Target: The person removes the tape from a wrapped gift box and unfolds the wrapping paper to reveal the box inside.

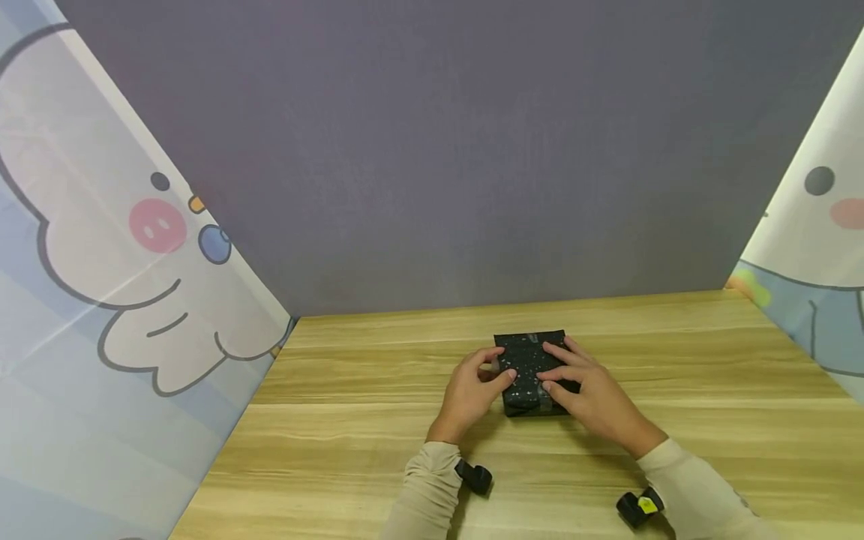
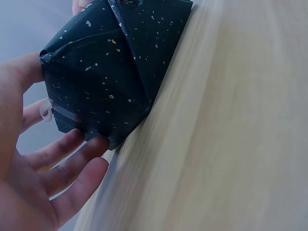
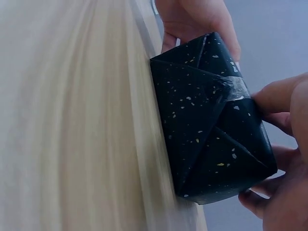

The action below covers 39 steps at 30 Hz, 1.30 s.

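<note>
A small box wrapped in black speckled paper (image 1: 524, 379) lies on the wooden table between both hands. My left hand (image 1: 470, 390) holds its left side, thumb on the top and fingers at the side. In the left wrist view a clear strip of tape (image 2: 67, 112) with a curled end sits near those fingers. My right hand (image 1: 594, 390) rests spread fingertips on the top, toward the right. Another piece of clear tape (image 3: 237, 88) crosses the near top edge, close to the right thumb. Folded flaps show on the near end. The right side is partly hidden by the right hand.
The wooden table (image 1: 337, 420) reaches back to a plain grey panel (image 1: 472, 150). Cartoon-printed sheets stand at the left (image 1: 88, 300) and at the right (image 1: 810, 247). Each wrist wears a black camera strap over a beige sleeve (image 1: 428, 487).
</note>
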Each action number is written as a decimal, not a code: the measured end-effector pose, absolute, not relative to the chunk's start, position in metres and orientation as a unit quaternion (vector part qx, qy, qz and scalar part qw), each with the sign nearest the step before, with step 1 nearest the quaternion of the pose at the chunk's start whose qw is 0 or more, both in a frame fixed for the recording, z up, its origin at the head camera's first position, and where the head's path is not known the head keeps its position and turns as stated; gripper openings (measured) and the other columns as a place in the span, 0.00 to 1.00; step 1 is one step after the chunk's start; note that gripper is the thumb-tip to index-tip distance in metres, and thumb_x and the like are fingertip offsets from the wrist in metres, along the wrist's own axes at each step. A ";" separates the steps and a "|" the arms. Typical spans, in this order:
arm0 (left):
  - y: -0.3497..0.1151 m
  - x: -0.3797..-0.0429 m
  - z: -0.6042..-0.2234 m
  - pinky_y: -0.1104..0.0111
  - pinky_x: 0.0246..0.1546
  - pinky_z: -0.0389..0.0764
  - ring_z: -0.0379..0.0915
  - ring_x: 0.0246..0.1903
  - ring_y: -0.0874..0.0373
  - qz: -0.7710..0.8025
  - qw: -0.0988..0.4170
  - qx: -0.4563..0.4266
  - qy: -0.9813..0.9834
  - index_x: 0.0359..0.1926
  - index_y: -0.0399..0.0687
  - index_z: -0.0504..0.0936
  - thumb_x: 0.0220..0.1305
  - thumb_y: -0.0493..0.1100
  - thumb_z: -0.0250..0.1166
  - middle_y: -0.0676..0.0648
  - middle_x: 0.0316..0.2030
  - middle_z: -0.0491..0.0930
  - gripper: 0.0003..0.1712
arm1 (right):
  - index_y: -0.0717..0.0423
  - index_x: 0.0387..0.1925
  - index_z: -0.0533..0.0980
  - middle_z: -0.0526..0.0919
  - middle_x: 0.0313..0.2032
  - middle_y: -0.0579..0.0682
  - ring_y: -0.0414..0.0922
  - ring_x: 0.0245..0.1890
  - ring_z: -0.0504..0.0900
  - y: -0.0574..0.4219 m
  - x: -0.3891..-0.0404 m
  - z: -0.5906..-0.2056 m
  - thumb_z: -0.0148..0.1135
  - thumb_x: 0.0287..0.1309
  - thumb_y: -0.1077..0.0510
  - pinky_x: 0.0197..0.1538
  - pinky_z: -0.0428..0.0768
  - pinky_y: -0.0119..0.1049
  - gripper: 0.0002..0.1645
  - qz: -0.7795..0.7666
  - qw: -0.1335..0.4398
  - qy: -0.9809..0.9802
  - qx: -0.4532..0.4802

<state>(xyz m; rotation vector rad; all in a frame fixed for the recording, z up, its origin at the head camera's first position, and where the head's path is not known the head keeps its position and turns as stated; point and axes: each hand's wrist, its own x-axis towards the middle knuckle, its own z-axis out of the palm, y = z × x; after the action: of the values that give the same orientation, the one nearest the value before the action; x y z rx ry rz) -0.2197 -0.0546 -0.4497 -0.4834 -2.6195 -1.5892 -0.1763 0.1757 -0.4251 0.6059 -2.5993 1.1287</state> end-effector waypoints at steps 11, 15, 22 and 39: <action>-0.054 -0.218 -0.447 0.66 0.41 0.81 0.80 0.45 0.63 -0.517 0.015 -0.151 -0.843 0.64 0.67 0.77 0.65 0.62 0.67 0.57 0.53 0.77 0.28 | 0.45 0.36 0.83 0.71 0.67 0.61 0.67 0.74 0.50 0.174 -0.177 -0.421 0.66 0.66 0.59 0.65 0.56 0.70 0.04 0.394 0.121 -0.888 0.202; -0.054 -0.219 -0.447 0.66 0.40 0.81 0.80 0.45 0.63 -0.518 0.012 -0.153 -0.842 0.64 0.68 0.77 0.65 0.62 0.67 0.57 0.53 0.77 0.28 | 0.46 0.36 0.82 0.71 0.67 0.61 0.68 0.74 0.50 0.174 -0.176 -0.421 0.65 0.67 0.59 0.65 0.55 0.71 0.04 0.399 0.121 -0.885 0.207; -0.056 -0.219 -0.449 0.66 0.39 0.81 0.80 0.45 0.63 -0.521 0.011 -0.151 -0.840 0.64 0.67 0.78 0.65 0.61 0.67 0.56 0.53 0.77 0.27 | 0.55 0.47 0.86 0.72 0.67 0.59 0.65 0.74 0.51 0.172 -0.177 -0.422 0.67 0.65 0.59 0.65 0.58 0.70 0.11 0.392 0.116 -0.893 0.190; -0.056 -0.219 -0.449 0.66 0.40 0.81 0.80 0.45 0.63 -0.525 0.011 -0.150 -0.838 0.63 0.68 0.78 0.64 0.61 0.68 0.57 0.53 0.77 0.27 | 0.54 0.34 0.79 0.64 0.69 0.68 0.70 0.73 0.48 0.168 -0.174 -0.420 0.60 0.70 0.61 0.65 0.56 0.70 0.06 0.374 0.112 -0.897 0.206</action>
<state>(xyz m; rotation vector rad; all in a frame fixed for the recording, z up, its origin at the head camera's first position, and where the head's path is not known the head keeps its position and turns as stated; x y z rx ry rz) -0.2194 -0.0556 -0.4492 -0.4678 -2.6137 -1.6394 -0.1741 0.1675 -0.4203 0.6043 -2.6338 1.0988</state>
